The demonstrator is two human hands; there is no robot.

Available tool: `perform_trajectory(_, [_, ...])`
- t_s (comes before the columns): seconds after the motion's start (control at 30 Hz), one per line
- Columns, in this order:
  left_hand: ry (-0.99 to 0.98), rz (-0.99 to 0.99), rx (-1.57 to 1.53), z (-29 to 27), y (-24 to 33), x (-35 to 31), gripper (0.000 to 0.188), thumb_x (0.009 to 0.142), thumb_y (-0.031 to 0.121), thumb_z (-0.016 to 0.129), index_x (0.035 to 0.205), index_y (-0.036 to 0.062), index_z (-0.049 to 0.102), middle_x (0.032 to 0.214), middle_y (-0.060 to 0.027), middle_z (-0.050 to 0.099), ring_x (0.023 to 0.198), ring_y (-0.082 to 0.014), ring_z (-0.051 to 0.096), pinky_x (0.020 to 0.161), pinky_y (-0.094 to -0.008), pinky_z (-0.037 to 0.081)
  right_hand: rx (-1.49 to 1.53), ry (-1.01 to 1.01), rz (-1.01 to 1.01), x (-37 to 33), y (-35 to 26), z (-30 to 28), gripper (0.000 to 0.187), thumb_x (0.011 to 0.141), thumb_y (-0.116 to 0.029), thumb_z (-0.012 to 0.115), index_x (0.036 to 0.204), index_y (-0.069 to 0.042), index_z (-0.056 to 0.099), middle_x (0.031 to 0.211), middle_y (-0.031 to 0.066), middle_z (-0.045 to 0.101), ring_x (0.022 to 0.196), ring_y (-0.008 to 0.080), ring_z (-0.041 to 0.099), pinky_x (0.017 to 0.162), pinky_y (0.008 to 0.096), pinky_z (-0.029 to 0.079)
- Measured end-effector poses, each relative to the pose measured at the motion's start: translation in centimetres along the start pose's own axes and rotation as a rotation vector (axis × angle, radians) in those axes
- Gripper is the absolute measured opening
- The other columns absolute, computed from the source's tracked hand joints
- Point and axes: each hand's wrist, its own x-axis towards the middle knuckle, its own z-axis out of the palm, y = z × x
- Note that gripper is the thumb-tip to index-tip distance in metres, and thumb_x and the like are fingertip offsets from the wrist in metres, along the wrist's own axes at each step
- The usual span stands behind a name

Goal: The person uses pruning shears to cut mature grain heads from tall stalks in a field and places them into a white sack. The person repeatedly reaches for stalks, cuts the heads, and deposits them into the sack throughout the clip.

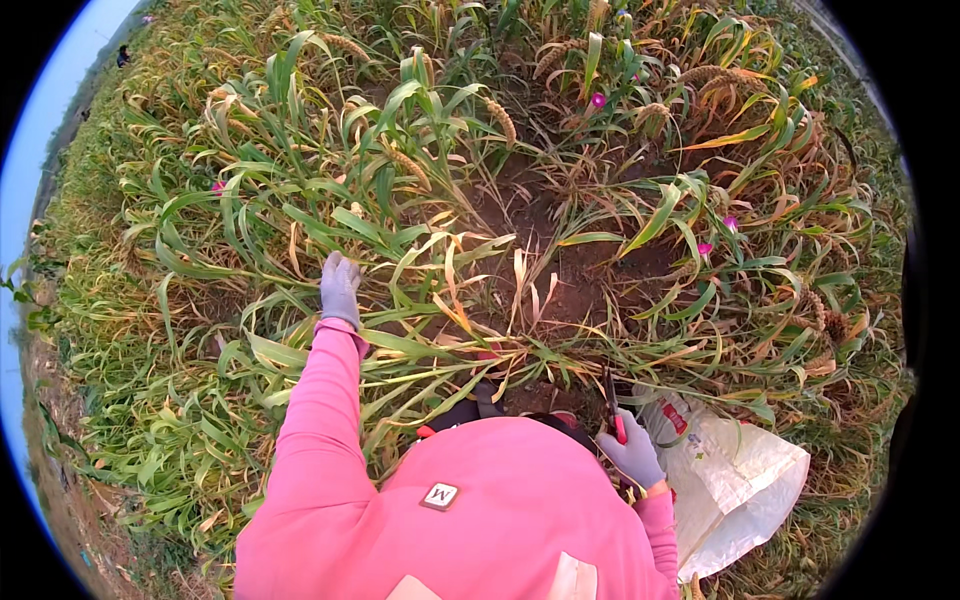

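Observation:
My left hand (340,288), in a pale grey glove, reaches forward among the green leaves of the millet plants (285,225). Its fingers look curled in at the leaves; what lies inside them is hidden. Close to my body on the right, my right hand (634,458), gloved alike, is closed around the red handles of pruning shears (619,428). Their dark blades point forward into dry stems. Across the front of my legs lie several long millet stalks (440,352) with yellowing leaves. Drooping seed heads (408,167) hang on plants farther ahead.
A white woven sack (735,475) lies crumpled to the right of my right hand. Bare brown soil (575,275) shows between the stalks ahead. Pink flowers (598,100) dot the dense growth around. A distant dark figure (123,56) stands at the far left.

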Motion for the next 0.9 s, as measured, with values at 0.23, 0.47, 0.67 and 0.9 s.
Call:
perform_trajectory(0.23, [0.097, -0.245, 0.034, -1.8, -0.3, 4.4, 0.050, 0.095, 0.030, 0.045, 0.138, 0.0046, 0.042, 0.139, -0.0180, 0.047, 0.129, -0.0342, 0.045, 0.107, -0.0466, 0.032, -0.115, -0.016, -0.090, 0.9, -5.6, -0.9, 0.052, 0.078, -0.027, 0.068, 0.122, -0.005, 0.053, 0.087, 0.0161, 0.062, 0.081, 0.0332, 0.062, 0.074, 0.0393, 0.048])
perform_trajectory(0.47, [0.098, -0.366, 0.038, -1.9, -0.2, 7.7, 0.035, 0.095, 0.025, 0.047, 0.126, 0.0092, 0.051, 0.125, -0.0152, 0.059, 0.107, -0.0327, 0.060, 0.087, -0.0464, 0.048, -0.194, 0.018, -0.224, 5.4, -14.5, -1.1, 0.045, 0.078, -0.022, 0.068, 0.118, -0.006, 0.054, 0.095, 0.0162, 0.063, 0.086, 0.0345, 0.063, 0.077, 0.0392, 0.049])
perform_trajectory(0.67, [-0.092, -0.519, 0.061, 0.4, -3.2, 14.8, 0.035, 0.098, 0.035, 0.049, 0.122, 0.0098, 0.052, 0.112, -0.0127, 0.060, 0.099, -0.0308, 0.060, 0.090, -0.0490, 0.047, -0.288, 0.011, -0.279, 10.1, -19.7, 1.8, 0.046, 0.077, -0.021, 0.070, 0.118, -0.007, 0.054, 0.102, 0.0154, 0.063, 0.091, 0.0357, 0.063, 0.078, 0.0392, 0.050])
perform_trajectory(0.9, [-0.551, -0.448, -0.152, 6.1, 1.9, 16.4, 0.032, 0.092, 0.032, 0.065, 0.108, 0.0043, 0.060, 0.089, -0.0071, 0.062, 0.076, -0.0200, 0.061, 0.068, -0.0346, 0.054, -0.602, 0.055, -0.347, 24.1, -28.1, 8.1, 0.048, 0.079, -0.035, 0.065, 0.117, -0.008, 0.053, 0.107, 0.0168, 0.061, 0.094, 0.0362, 0.063, 0.081, 0.0446, 0.051])
